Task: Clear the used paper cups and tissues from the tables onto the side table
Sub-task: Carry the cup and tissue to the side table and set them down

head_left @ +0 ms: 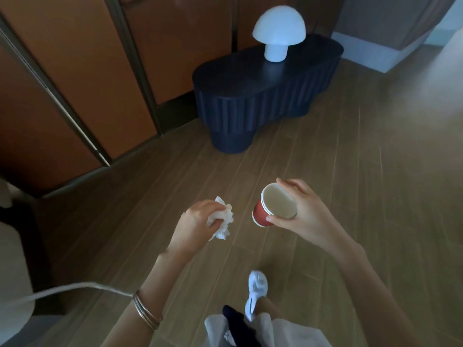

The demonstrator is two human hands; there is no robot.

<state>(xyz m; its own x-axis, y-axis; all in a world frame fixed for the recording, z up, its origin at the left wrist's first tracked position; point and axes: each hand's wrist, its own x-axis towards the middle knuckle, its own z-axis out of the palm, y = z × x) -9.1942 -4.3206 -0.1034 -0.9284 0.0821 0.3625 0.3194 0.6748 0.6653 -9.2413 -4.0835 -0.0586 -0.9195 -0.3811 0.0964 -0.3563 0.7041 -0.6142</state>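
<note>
left hand: the left hand (198, 219) has its fingers curled round a crumpled white tissue (223, 221), with loose bits poking out at 12 and 5 o'clock

right hand: the right hand (300, 209) is pinching the red paper cups (270, 209) at the rim, thumb on the near edge and fingers over the far edge. The double rim makes it look like two nested cups.

where the stuff is: all of it is in the air over the wooden floor (350, 171). The cups are at 3 o'clock from the tissue and tipped, mouth toward the camera.

side table: the side table (240, 78) is dark and ribbed, at 12 o'clock from the hands and well apart from them

on it: a white mushroom lamp (278, 33) sits toward the table's 1 o'clock end

risk, spill: the cups are tilted and held by the rim only, so any dregs could slop onto the floor. I honestly can't tell if there's liquid in there.

risk, drop: if they really are nested, the outer cup could slide off, since the pinch is up at the rim

risk, tissue: those loose ends could tear off or slip out on the way

risk, lamp: set things down too far toward 1 o'clock and the lamp could get bumped

risk, trip: a pale cable (75, 288) runs across the floor at 8 o'clock, not far from the white shoe (258, 284) at 6 o'clock

writing: there's none I can read. The cup wall is plain red with no logo showing.
</note>
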